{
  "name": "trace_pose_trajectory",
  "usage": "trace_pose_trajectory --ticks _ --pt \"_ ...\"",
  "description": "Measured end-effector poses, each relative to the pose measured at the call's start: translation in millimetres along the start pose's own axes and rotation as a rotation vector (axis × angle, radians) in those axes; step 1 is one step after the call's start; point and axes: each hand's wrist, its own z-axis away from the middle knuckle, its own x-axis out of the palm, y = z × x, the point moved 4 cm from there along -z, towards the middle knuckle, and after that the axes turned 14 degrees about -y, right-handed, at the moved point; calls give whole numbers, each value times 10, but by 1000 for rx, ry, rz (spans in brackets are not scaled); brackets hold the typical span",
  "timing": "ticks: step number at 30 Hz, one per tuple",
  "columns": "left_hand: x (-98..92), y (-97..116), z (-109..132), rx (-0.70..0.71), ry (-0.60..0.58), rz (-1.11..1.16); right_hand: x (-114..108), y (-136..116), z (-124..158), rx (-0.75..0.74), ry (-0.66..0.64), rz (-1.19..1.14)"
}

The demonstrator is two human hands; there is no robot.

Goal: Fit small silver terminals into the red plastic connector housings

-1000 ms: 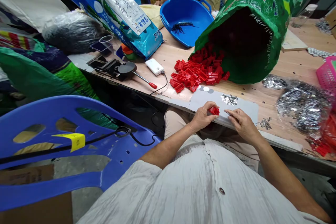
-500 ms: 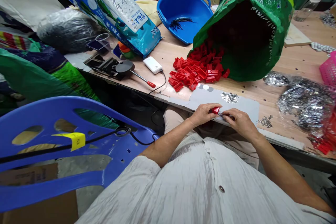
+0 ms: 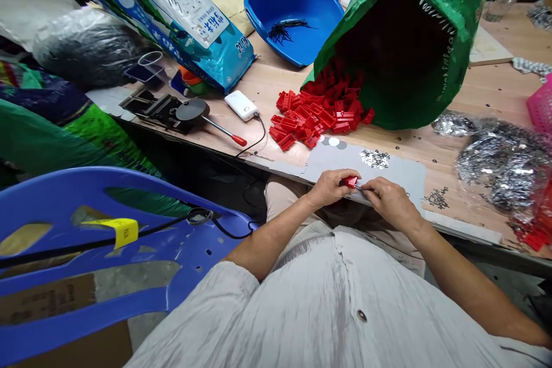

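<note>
My left hand [image 3: 331, 188] is closed round a small red plastic part [image 3: 351, 181] at the table's front edge. In my right hand [image 3: 390, 200], thumb and fingers pinch a thin metal tool [image 3: 360, 187], its tip at the red part's right side; most of the tool is hidden by the fingers. Just beyond the hands, a small pile of silvery metal pieces [image 3: 374, 158] lies on a grey sheet [image 3: 332, 158]. More red plastic parts [image 3: 317, 115] spill from the mouth of a large green bag [image 3: 405, 109].
A blue basin [image 3: 297, 49] with dark thin strips stands behind. Left are a lever tool [image 3: 194, 110], a white power bank [image 3: 242, 105] with a cable and a blue bag [image 3: 233, 66]. Clear bags of metal pieces [image 3: 504, 155] lie right. A blue chair [image 3: 142, 184] is beside me.
The view has shifted slightly, so the table things sit a little further left. Both hands keep their grip, and the red part is turned a little between them.
</note>
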Motion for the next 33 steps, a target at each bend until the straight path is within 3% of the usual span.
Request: trace_pose_trajectory --ticks 5,15,18,21,25,33 --pt "19 -10 -14 -17 15 33 56 -126 -23 125 45 96" --pt "61 110 176 -7 124 148 -16 -39 210 16 86 -205" --pt "90 181 243 8 189 364 -27 -52 296 -2 67 -353" --pt "140 243 289 -25 249 727 -50 -133 334 -41 -3 -446" --pt "266 324 323 -65 207 1211 -103 -285 334 -90 -29 -372" --pt "418 412 367 -143 193 1527 -151 -380 303 -122 27 -305"
